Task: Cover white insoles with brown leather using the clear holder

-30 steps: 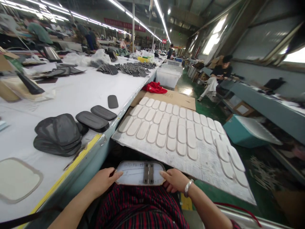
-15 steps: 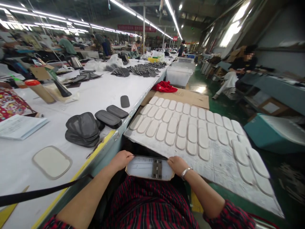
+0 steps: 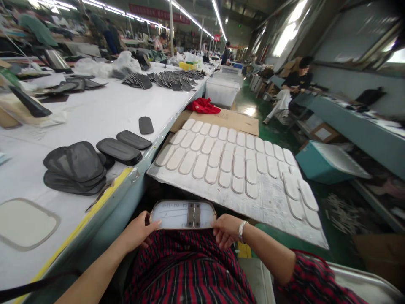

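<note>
A translucent white hinged plate (image 3: 174,214) with rounded ends lies level in front of my striped shirt. Dark metal hinge leaves are fixed right of its middle, and faint handwriting and lines show on its face. My left hand (image 3: 141,230) is closed on its left end, thumb on top and fingers partly hidden beneath. At the right end, my right hand (image 3: 228,230) grips the lower corner with curled fingers; a silver bracelet is on that wrist. Beyond the plate, several pale oval pieces (image 3: 200,166) with grey rims lie in rows on a grey board (image 3: 268,217).
On the white table (image 3: 107,105) at left sit stacked black oval pads (image 3: 74,162) and a larger pale rounded piece (image 3: 27,221). A red cloth (image 3: 204,105) lies on cardboard (image 3: 237,120) behind the board. A person (image 3: 294,82) sits at the right.
My hands have shifted from the plate's upper corners down to its ends and lower edge. My view has turned right, so the table and board appear farther left.
</note>
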Available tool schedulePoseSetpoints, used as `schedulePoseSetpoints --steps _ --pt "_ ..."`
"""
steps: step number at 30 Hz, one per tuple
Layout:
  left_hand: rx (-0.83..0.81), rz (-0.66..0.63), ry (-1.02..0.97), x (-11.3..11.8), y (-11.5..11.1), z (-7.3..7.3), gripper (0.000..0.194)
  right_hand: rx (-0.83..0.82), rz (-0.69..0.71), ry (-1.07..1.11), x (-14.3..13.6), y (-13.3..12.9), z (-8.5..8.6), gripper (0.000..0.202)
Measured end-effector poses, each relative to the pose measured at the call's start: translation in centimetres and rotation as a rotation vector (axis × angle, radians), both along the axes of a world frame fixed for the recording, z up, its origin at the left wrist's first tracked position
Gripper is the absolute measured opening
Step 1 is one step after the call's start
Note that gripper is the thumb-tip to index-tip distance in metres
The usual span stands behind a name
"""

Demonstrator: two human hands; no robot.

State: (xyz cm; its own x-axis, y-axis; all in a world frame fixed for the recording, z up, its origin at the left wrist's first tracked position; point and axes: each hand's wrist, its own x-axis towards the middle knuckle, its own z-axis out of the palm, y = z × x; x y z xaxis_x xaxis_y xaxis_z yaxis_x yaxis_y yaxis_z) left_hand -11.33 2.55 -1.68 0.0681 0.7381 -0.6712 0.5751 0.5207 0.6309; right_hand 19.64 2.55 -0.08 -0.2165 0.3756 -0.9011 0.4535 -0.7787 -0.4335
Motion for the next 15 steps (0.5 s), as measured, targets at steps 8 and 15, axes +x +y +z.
schedulePoseSetpoints --steps 8,15 --pt "0.048 0.095 -0.198 0.5 0.1 0.2 0.065 0.067 -0.102 0.016 -0.8 -0.8 0.0 0.032" --pt "0.215 -0.052 0.069 -0.9 1.1 0.8 0.033 0.456 0.159 -0.308 0.4 0.6 -0.3 0.025"
